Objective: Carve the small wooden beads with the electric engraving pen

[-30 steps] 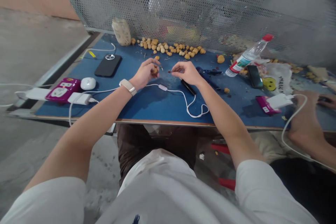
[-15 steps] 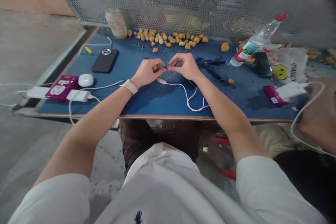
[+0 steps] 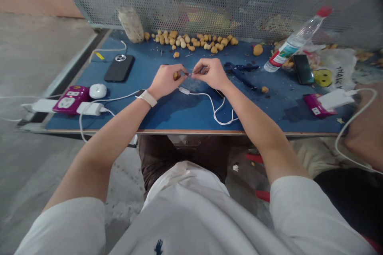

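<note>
Over the middle of the blue tabletop (image 3: 179,115), my left hand (image 3: 164,81) is closed, with a small round yellowish-brown ball (image 3: 175,75) held in its curled fingers. A tiny dark reddish piece (image 3: 186,75) shows at its thumb and index fingertips. My right hand (image 3: 213,73) faces it, thumb and fingers pinched close to that piece; what they grip is too small to make out. Just below the hands lies a white cable plug (image 3: 184,91). Blue-handled pliers (image 3: 241,75) rest to the right of my right hand, partly beyond my wrist.
Several tan balls (image 3: 196,42) line the back beside a clear jar (image 3: 131,25). At left are a black phone (image 3: 119,68), a white case (image 3: 97,91) and a purple power strip (image 3: 71,99). A tilted water bottle (image 3: 283,54) and another person's arm (image 3: 363,127) are at right.
My hands stay close together with nearly the same pinch, fingertips shifted slightly. The whole view has moved a little; nothing on the table has been displaced.
</note>
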Motion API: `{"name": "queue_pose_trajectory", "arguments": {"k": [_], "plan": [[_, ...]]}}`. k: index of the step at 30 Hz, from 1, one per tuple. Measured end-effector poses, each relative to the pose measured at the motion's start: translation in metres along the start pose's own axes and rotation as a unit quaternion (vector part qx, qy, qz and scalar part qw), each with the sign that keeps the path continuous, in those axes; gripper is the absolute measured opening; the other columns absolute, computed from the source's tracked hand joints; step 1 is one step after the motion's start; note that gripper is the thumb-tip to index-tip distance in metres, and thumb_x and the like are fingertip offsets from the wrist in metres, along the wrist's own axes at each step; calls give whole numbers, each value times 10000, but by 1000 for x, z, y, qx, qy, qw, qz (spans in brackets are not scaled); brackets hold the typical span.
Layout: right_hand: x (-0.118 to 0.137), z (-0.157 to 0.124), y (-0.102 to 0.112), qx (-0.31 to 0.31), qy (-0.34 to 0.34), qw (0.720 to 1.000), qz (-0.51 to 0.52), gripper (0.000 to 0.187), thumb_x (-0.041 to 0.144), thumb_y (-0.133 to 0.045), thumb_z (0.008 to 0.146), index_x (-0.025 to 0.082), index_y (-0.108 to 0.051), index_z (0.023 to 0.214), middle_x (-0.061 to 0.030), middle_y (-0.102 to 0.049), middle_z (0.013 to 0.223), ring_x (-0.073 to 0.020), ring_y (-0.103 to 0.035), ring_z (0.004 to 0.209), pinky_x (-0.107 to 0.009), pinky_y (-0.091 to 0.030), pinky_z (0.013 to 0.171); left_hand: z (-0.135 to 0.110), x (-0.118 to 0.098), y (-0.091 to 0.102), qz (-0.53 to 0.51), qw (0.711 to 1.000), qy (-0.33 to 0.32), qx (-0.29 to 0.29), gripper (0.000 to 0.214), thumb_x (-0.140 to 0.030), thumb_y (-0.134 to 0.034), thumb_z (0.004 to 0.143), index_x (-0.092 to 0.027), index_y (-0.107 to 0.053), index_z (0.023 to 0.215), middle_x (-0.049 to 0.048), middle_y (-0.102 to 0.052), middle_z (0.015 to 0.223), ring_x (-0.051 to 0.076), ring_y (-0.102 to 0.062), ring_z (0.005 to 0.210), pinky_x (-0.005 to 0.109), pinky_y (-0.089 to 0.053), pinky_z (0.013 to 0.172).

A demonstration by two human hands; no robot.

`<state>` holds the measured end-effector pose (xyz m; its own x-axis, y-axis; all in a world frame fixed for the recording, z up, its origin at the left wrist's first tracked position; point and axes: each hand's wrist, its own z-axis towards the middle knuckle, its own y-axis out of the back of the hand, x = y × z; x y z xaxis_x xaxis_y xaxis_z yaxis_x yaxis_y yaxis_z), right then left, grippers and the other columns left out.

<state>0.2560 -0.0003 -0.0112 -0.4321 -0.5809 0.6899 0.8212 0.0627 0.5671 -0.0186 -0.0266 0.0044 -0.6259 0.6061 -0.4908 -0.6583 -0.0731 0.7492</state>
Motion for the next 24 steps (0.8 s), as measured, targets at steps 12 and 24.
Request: {"name": "queue_pose_trajectory", "arguments": {"k": [12, 24], "plan": [[-9, 1, 1, -3, -8, 1000, 20, 634, 848, -1136, 895, 303, -894, 1111, -78, -855, 989, -382, -878, 1097, -658, -816, 1065, 0, 3, 0, -12, 1000, 6, 9, 147, -241, -843, 1085, -249, -942, 1192, 40, -850, 890, 240, -808, 868, 399, -677, 991], [-3, -2, -2, 8, -17, 999, 43, 548, 760, -1143, 911, 296, -862, 990, -104, -879, 1010, -384, -890, 1083, -658, -822, 1056, -1, 2, 1, -4, 1000, 19, 21, 151, -293, -857, 1098, -248, -959, 1200, 55, -876, 924, 244, -817, 884, 399, -687, 1011]]}}
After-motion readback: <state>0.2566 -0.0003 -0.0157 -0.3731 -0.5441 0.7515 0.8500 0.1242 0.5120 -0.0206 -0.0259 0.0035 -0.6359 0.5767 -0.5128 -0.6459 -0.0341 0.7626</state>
